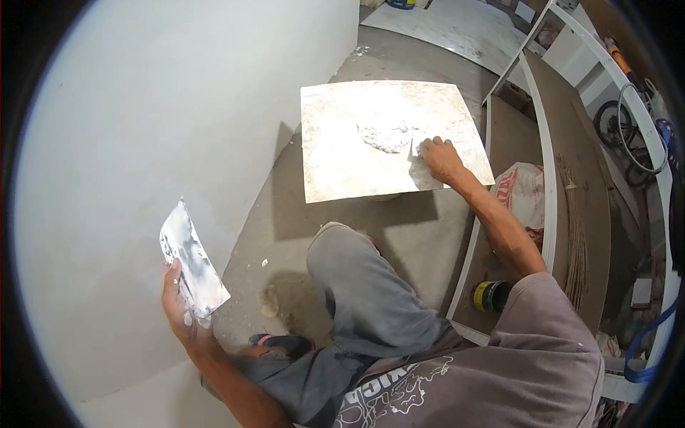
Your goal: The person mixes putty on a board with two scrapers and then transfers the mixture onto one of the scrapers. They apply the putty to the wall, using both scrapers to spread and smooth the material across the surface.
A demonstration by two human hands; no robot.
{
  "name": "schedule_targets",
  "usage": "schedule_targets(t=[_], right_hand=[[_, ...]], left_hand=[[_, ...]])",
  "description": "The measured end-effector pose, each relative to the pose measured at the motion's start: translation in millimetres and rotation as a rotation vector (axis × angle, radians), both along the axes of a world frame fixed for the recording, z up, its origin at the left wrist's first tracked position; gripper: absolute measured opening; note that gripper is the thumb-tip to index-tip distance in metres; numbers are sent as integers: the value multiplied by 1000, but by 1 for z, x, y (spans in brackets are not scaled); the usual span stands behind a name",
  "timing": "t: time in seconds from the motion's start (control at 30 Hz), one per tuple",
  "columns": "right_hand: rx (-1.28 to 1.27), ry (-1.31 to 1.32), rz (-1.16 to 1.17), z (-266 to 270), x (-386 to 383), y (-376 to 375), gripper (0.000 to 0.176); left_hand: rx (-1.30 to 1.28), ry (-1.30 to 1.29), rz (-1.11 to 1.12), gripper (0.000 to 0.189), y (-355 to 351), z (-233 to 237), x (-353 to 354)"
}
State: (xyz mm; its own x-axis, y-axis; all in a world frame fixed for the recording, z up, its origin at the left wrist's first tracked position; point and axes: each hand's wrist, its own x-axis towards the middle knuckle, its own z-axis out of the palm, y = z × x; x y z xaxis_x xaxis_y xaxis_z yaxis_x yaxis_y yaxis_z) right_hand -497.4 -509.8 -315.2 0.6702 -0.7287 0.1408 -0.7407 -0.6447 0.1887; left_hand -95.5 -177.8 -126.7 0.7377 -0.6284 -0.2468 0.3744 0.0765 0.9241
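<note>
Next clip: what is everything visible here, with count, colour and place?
wall: one, white, left side
board: one, whitish, flat on the floor ahead
putty: one lump, white, middle of the board
trowel: one, metal smeared white, beside the wall
scraper: one, grey, blade on the board
sack: one, white with red print, right of the board
frame: one, white, right side
bicycle: one, dark, far right
sandal: one, dark with pink strap, bottom centre
left hand: grips the trowel
right hand: grips the scraper
</note>
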Motion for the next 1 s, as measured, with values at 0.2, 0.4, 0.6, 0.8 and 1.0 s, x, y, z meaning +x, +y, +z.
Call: schedule_targets(t=[0.2, 0.4, 0.6, 0.8, 1.0], right_hand=[[78, 48, 20, 53, 3, 10, 15], [109, 29, 148, 13, 14, 29, 15], [-20, 11, 71, 28, 20, 22, 17], [200, 257, 8, 65, 20, 21, 20], [50, 86, 39, 7, 18, 13, 16]], left_hand=[[-25, 19, -61, 26, 3, 0, 0], [-33, 36, -70, 27, 0, -7, 3], [-30, 18, -101, 27, 0, -8, 1], [-44, 14, -172, 40, 2, -13, 5], [-22, 11, -160, 41, -3, -10, -1]])
